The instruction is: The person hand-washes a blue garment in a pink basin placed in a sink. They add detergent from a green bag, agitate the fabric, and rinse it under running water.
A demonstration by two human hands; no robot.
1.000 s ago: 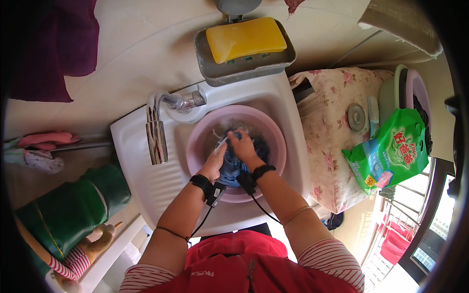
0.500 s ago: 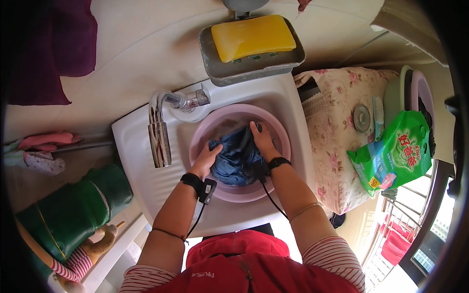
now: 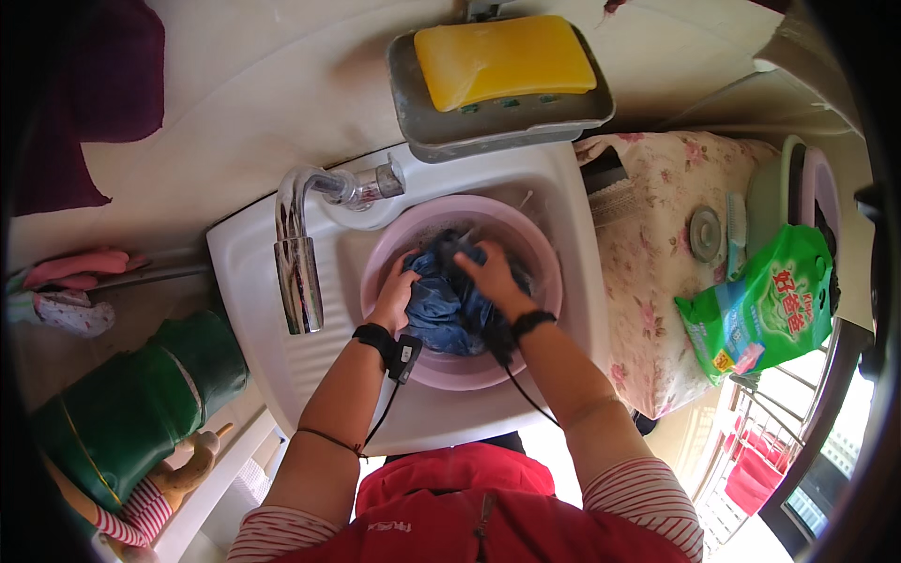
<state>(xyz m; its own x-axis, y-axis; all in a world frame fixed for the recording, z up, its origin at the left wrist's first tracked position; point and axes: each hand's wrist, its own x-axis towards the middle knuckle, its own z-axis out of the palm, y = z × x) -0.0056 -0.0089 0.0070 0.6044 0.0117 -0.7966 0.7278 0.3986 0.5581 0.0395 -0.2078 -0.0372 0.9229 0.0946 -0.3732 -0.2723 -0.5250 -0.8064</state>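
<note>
Gripping blue cloth [image 3: 436, 310] with left hand [image 3: 394, 295] at nine o'clock (cannot tell for blurred right hand [image 3: 497, 278] at two), could splash over basin rim [image 3: 554, 286] by tugging hard.

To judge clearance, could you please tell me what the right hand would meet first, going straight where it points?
The right hand would first meet the blue cloth, then probably the basin; depth is unclear.

A sink [image 3: 330, 375], faucet [image 3: 298, 281], soap [image 3: 507, 61] (a yellow bar) and flowered cloth [image 3: 643, 291] suggest a home washing corner.
</note>
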